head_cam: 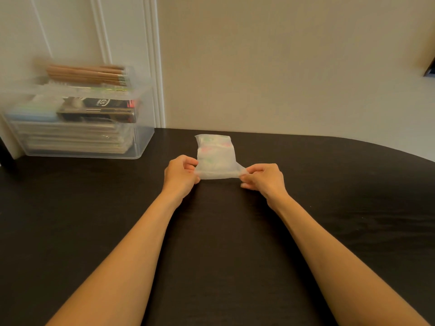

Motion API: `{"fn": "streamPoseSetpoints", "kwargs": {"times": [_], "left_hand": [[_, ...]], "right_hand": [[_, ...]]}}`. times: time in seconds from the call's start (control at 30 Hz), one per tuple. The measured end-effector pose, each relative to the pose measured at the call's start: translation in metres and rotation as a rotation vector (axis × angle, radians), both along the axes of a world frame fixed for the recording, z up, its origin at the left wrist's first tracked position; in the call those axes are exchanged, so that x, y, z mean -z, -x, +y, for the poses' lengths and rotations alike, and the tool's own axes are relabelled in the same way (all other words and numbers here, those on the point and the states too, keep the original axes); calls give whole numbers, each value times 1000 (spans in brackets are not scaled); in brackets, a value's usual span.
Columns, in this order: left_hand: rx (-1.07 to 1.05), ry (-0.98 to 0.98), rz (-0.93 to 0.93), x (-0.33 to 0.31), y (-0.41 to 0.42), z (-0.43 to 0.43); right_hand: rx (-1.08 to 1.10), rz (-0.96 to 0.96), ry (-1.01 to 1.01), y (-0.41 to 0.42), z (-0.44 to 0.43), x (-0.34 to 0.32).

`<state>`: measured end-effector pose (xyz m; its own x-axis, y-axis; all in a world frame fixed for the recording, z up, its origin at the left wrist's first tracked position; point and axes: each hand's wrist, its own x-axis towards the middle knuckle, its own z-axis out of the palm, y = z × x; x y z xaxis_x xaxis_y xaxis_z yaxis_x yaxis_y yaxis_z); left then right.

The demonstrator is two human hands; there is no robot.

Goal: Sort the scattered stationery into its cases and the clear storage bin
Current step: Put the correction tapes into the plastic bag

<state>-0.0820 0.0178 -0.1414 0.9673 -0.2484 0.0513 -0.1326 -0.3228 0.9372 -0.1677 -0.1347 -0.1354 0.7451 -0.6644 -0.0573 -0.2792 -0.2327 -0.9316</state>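
Observation:
A small frosted plastic pouch [215, 156] with faint pink and green contents lies in the middle of the dark table [329, 208]. My left hand [180, 172] pinches its near left corner, and my right hand [263, 177] pinches its near right corner, stretching the near edge between them. The clear storage bin [138, 140] stands at the back left of the table. It holds a black pen box, stacked flat packets and a pale blue item. A bundle of wooden pencils [87, 74] lies across its top.
The table's far edge meets a cream wall, with a white door frame [154, 67] behind the bin. The table edge curves away at the right. A dark object [430, 71] shows at the far right edge of view.

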Motion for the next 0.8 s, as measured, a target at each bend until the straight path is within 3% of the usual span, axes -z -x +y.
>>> {"fn": "streamPoseSetpoints", "kwargs": {"times": [0.17,0.33,0.47,0.73,0.8], "left_hand": [[-27,-71,-119,4,-5,0],[-73,-91,-126,3,-8,0],[-66,-64,-81,0,-11,0],[-20,363,282,-8,-18,-2],[-18,326,273,-7,-20,-3]], "right_hand": [[-61,44,-54,0,2,-5],[-67,-82,-464,-2,0,-13],[-44,-50,-380,-6,0,-10],[-54,5,-263,-19,2,-9],[-76,-5,-260,-22,2,-9]]}}
